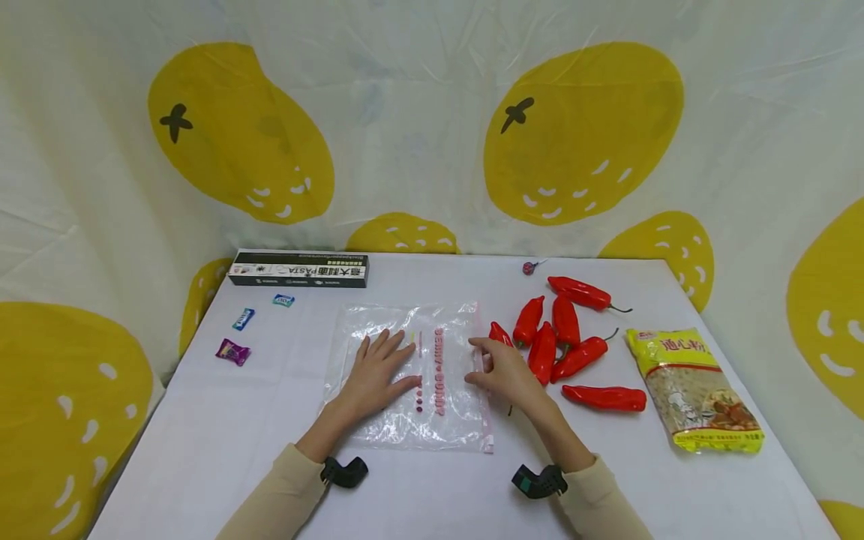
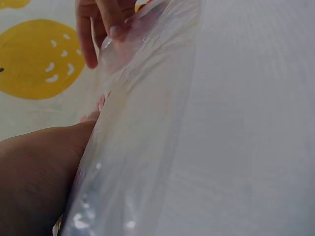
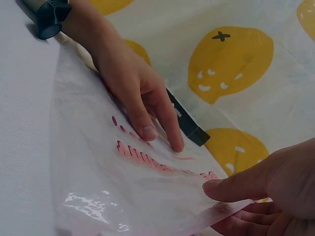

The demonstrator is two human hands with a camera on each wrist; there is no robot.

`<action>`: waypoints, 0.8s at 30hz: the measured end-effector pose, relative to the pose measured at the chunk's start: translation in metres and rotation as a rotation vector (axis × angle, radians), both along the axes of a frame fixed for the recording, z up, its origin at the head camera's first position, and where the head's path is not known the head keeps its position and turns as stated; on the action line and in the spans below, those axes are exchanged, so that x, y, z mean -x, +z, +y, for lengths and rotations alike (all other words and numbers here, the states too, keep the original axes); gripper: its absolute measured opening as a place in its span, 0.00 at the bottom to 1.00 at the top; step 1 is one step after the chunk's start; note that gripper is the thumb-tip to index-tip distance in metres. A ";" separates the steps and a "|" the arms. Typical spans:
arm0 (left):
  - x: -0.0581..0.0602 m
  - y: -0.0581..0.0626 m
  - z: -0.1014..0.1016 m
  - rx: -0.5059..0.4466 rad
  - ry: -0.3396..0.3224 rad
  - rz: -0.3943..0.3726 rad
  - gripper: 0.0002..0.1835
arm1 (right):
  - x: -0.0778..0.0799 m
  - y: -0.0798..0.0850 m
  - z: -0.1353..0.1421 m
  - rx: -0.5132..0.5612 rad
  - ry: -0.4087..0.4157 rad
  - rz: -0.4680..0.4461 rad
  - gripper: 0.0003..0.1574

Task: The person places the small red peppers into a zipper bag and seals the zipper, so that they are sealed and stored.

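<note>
A clear plastic bag [image 1: 398,435] with red printing lies flat on the white table. My left hand [image 1: 378,371] rests on its middle with fingers spread; in the right wrist view this hand [image 3: 138,98] touches the film beside the print. At the bag's right edge, my right hand [image 1: 502,367] grips the film, its thumb [image 3: 221,189] on top and the other fingers curled at the edge. Part of that grip is hidden. In the left wrist view the bag [image 2: 142,128] fills the middle, with the right hand [image 2: 106,22] at its far end.
Several red peppers [image 1: 542,352] lie right of the bag, beside a yellow pasta packet [image 1: 702,397]. A lollipop [image 1: 529,268] is at the back. A black pasta box [image 1: 297,270], a purple-wrapped candy [image 1: 233,352] and two blue-wrapped candies [image 1: 244,319] are on the left.
</note>
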State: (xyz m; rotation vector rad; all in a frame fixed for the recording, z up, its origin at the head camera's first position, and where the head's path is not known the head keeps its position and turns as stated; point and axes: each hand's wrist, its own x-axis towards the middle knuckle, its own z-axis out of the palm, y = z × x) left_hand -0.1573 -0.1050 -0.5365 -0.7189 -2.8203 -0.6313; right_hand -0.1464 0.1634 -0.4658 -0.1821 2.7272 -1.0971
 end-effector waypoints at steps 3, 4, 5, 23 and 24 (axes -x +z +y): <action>0.002 -0.002 0.000 -0.034 0.008 0.005 0.28 | 0.000 0.000 0.002 0.000 0.019 -0.012 0.41; 0.003 -0.003 -0.001 -0.046 0.010 0.008 0.27 | -0.001 0.000 0.003 -0.004 0.020 -0.007 0.40; 0.004 -0.004 -0.001 -0.054 0.016 0.008 0.25 | -0.001 -0.001 0.003 -0.007 0.016 -0.005 0.38; 0.005 -0.004 -0.006 -0.225 0.052 0.120 0.04 | -0.001 0.003 0.001 0.078 -0.021 0.042 0.17; 0.005 -0.004 -0.006 -0.233 0.052 0.128 0.04 | -0.001 0.003 0.002 0.087 -0.027 0.047 0.17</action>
